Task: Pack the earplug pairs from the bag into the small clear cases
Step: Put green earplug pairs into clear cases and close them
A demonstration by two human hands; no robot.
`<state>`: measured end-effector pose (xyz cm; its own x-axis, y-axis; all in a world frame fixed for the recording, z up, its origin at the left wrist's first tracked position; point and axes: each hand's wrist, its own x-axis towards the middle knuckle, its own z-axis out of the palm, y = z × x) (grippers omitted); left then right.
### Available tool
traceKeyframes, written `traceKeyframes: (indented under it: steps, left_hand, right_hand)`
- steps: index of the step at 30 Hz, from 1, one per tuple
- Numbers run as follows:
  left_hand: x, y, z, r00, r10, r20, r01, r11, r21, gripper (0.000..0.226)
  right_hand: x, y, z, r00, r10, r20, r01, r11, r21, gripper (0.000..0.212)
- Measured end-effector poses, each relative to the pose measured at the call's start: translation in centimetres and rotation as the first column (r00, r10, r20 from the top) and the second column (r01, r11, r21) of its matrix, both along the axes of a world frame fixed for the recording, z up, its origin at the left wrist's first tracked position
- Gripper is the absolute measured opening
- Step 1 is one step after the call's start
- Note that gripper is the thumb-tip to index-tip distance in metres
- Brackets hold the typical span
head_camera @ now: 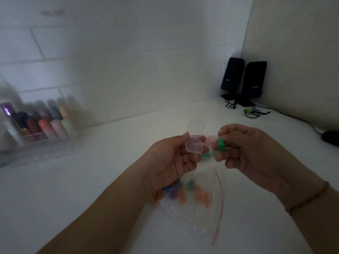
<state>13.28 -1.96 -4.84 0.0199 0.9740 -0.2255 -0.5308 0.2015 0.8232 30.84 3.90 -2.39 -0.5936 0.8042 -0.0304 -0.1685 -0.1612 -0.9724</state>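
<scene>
1. Clear zip-top plastic bag with a red seal strip: lies flat on the white tabletop, nearest the viewer, directly below both hands. Holds loose foam earplugs, orange, purple and green, blurred; count not readable.

2. Left hand: raised above the bag, fingers curled round a small clear hinged plastic case, thumb on its near rim. Lid stands open, tilted away.

3. Right hand: above the bag, just right of the case, fingertips pinching a green foam earplug. A second green plug shows low between the hands; whether a cord joins the two cannot be told. A pink shape sits behind the case; unidentified.

4. Step in hand, as judged: loading one green pair into the open case. Next move calls for feeding the pinched plug into the tray, tucking the second in after it, then pressing the lid shut without trapping foam.

5. Beyond the bag, far left: clear acrylic organiser of coloured bottles. Far right corner: two black desktop speakers with trailing cables.
</scene>
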Motion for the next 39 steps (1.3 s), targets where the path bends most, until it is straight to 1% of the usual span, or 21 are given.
traceKeyframes:
  steps: [1,2,4,7,9,11,12,13,14,15,16,17,23,27,31,34,35,36,37,38,39]
  left_hand:
    - [0.0,0.0,0.0,1.0,0.002,0.008,-0.002,1.0,-0.002,0.037]
    - [-0.1,0.0,0.0,1.0,0.005,0.016,-0.004,1.0,-0.003,0.037]
    - [-0.1,0.0,0.1,1.0,0.008,0.025,-0.008,1.0,-0.004,0.036]
    - [-0.1,0.0,0.0,1.0,0.005,0.018,-0.005,1.0,0.006,0.036]
    - [0.0,0.0,0.0,1.0,-0.004,0.013,0.004,1.0,0.012,0.035]
    - [0.2,0.0,-0.1,1.0,-0.011,0.013,0.01,1.0,0.008,0.034]
    - [0.2,0.0,-0.2,1.0,-0.017,0.01,0.017,1.0,0.007,0.035]
    - [0.2,-0.1,-0.2,1.0,-0.027,0.009,0.027,1.0,0.009,0.035]
    - [0.2,-0.1,-0.2,0.999,-0.039,0.014,0.039,0.999,0.014,0.035]
    - [0.2,-0.2,-0.2,0.998,-0.051,0.021,0.051,0.998,0.022,0.035]
    - [0.2,-0.3,-0.2,0.998,-0.063,0.028,0.062,0.998,0.029,0.036]
    - [0.2,-0.4,-0.2,0.997,-0.075,0.031,0.073,0.997,0.036,0.037]
    - [0.3,-0.7,0.0,0.987,-0.152,0.046,0.148,0.985,0.089,0.038]
    - [0.3,-0.7,0.0,0.986,-0.156,0.055,0.15,0.983,0.102,0.038]
    - [0.2,-0.5,0.1,0.993,-0.092,0.072,0.086,0.993,0.078,0.039]
    - [-0.2,-0.3,0.4,0.994,-0.006,0.107,0.002,0.999,0.041,0.04]
    - [-0.4,-0.2,0.5,0.993,0.03,0.113,-0.034,0.999,0.031,0.042]
    - [-0.6,-0.2,0.6,0.99,0.071,0.122,-0.074,0.997,0.022,0.041]
    - [-0.8,0.0,0.6,0.985,0.113,0.132,-0.116,0.993,0.012,0.038]
    - [-1.0,0.0,0.6,0.978,0.149,0.146,-0.151,0.989,0.004,0.034]
    - [-1.2,0.1,0.6,0.972,0.175,0.159,-0.177,0.984,-0.004,0.033]
  right_hand:
    - [0.0,0.2,-0.1,1.0,-0.012,-0.025,0.011,1.0,-0.021,0.009]
    - [0.0,0.3,-0.2,0.998,-0.021,-0.056,0.019,0.999,-0.032,0.007]
    - [0.0,0.5,-0.3,0.991,-0.036,-0.13,0.029,0.998,-0.055,0.018]
    - [0.1,0.5,-0.3,0.974,-0.056,-0.218,0.038,0.995,-0.088,0.024]
    - [-0.1,0.2,-0.3,0.98,-0.064,-0.189,0.066,0.998,0.004,0.024]
    - [-0.4,-0.4,-0.4,0.991,-0.115,-0.071,0.129,0.962,0.239,0.021]
    - [-0.6,-0.7,-0.6,0.984,-0.179,0.009,0.161,0.904,0.395,0.021]
    - [-0.8,-1.0,-1.0,0.958,-0.274,0.089,0.18,0.809,0.559,0.021]
    - [-1.0,-1.3,-1.3,0.915,-0.374,0.154,0.161,0.686,0.71,0.02]
    - [-1.2,-1.6,-1.6,0.873,-0.451,0.188,0.117,0.567,0.815,0.019]
    - [-1.4,-1.9,-1.8,0.847,-0.494,0.198,0.082,0.489,0.869,0.017]
    - [-1.6,-2.1,-2.0,0.838,-0.508,0.198,0.072,0.462,0.884,0.016]
    - [-1.7,-2.2,-2.0,0.83,-0.545,0.122,0.159,0.44,0.884,0.013]
    - [-1.9,-2.2,-2.1,0.82,-0.558,0.13,0.139,0.413,0.9,0.013]
    - [-1.8,-2.2,-1.6,0.882,-0.448,0.144,0.051,0.396,0.917,0.008]
    - [-0.7,-1.8,-0.1,0.871,-0.483,0.093,0.11,0.375,0.92,0.007]
    - [0.0,-1.6,0.5,0.861,-0.5,0.092,0.124,0.384,0.915,0.011]
    - [0.8,-1.4,1.2,0.857,-0.494,0.147,0.089,0.423,0.902,0.016]
    - [1.6,-1.3,1.7,0.845,-0.455,0.281,-0.029,0.485,0.874,0.017]
    - [2.5,-1.4,2.0,0.796,-0.371,0.478,-0.225,0.552,0.803,0.014]
    - [3.2,-1.6,2.3,0.707,-0.261,0.657,-0.408,0.608,0.681,0.012]
